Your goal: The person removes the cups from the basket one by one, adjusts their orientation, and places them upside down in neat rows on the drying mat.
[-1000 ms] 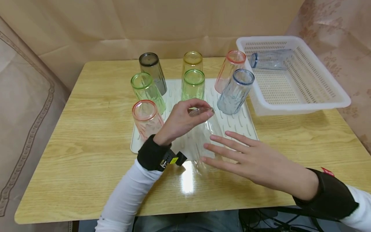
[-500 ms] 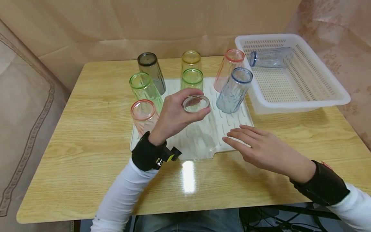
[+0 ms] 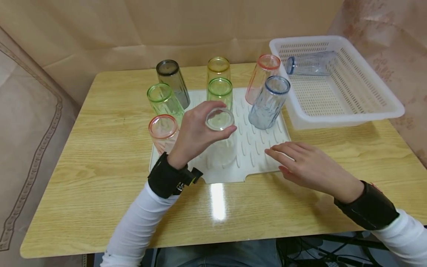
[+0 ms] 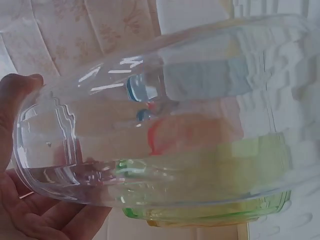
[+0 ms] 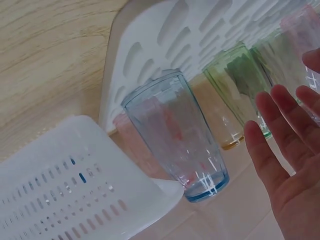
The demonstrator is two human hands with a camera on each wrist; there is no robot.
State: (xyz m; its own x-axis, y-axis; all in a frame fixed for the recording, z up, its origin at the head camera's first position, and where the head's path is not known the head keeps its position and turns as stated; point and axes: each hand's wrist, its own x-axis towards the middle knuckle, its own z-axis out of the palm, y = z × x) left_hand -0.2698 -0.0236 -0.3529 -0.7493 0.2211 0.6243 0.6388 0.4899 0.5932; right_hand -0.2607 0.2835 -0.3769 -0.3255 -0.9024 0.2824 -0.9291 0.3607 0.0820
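Observation:
In the head view my left hand grips a clear drinking glass around its base, thumb on the near side. The glass is upside down over the front middle of a white ribbed draining mat; its mouth is low at the mat. Seen from the left wrist, the clear glass fills most of the view. My right hand holds nothing and hovers by the mat's front right corner, fingers relaxed. A green glass stands upside down just behind the held one.
Upside-down glasses stand around: black, green and pink at left, yellow behind, pink and blue at right. A white basket at back right holds a bluish glass on its side.
The clear glass has gone from tilted to nearly upright and shifted left over the mat with my left hand. My right hand has drawn away to the right, its fingers less spread.

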